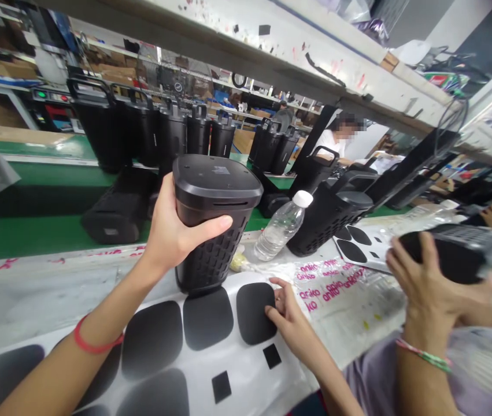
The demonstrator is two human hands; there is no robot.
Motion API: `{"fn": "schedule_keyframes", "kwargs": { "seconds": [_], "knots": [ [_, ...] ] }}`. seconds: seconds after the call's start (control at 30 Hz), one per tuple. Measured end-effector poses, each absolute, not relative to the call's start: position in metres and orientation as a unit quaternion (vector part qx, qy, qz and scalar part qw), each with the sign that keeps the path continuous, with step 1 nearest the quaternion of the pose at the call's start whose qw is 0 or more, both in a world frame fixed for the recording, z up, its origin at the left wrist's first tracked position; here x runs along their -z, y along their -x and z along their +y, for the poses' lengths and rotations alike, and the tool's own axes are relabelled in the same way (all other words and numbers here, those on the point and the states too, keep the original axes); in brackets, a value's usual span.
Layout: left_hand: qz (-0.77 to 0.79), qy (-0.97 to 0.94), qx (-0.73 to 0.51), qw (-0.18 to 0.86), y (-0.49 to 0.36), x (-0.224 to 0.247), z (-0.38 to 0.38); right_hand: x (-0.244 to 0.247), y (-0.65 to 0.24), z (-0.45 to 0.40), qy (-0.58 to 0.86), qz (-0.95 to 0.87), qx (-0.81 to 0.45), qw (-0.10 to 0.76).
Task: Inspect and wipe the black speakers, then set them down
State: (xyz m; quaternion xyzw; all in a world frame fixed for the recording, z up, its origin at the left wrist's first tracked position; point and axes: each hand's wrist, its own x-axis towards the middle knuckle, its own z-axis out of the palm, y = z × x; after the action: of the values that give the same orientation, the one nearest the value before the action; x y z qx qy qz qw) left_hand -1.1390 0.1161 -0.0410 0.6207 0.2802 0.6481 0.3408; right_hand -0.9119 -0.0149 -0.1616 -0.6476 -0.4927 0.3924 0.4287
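My left hand [176, 231] is wrapped round a black plastic housing [215, 231] with a patterned side wall. The housing stands upright, its flat end facing up with a slot under the rim. Beneath and in front of it lies a white backing sheet [246, 381] of black rounded-square stickers and small black squares. My right hand [289, 312] pinches the right edge of one rounded sticker [254, 315], which still lies against the sheet. The tips of its fingers are partly hidden.
A clear water bottle [283, 225] with a white cap stands beside the housing. Several black housings with handles [171, 130] line the green conveyor [46, 219]. At right, a co-worker's hands [428, 277] hold another dark unit [449, 251]. A shelf beam [237, 34] crosses overhead.
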Motion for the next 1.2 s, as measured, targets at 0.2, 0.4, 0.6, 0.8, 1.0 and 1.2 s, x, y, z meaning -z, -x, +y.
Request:
{"fn": "schedule_keyframes", "kwargs": {
  "seconds": [0.2, 0.4, 0.6, 0.8, 1.0, 1.2],
  "knots": [
    [0.268, -0.632, -0.647, 0.331, 1.139, 0.043, 0.115, 0.182, 0.933, -0.011, 0.678, -0.535, -0.303, 0.403],
    [0.281, -0.642, -0.639, 0.318, 1.141, 0.045, 0.115, 0.187, 0.953, -0.014, 0.692, -0.495, -0.28, 0.444],
    [0.274, -0.644, -0.639, 0.319, 1.138, 0.044, 0.113, 0.187, 0.924, -0.029, 0.655, -0.384, -0.37, 0.536],
    [0.296, -0.687, -0.616, 0.247, 1.138, 0.044, 0.106, 0.168, 0.895, -0.046, 0.595, -0.257, -0.413, 0.64],
    [0.292, -0.767, -0.55, 0.155, 1.134, 0.04, 0.082, 0.098, 0.876, -0.038, 0.504, -0.251, -0.392, 0.728],
    [0.33, -0.798, -0.492, 0.112, 1.126, 0.033, 0.044, 0.001, 0.912, -0.037, 0.515, -0.382, -0.278, 0.715]
  ]
}}
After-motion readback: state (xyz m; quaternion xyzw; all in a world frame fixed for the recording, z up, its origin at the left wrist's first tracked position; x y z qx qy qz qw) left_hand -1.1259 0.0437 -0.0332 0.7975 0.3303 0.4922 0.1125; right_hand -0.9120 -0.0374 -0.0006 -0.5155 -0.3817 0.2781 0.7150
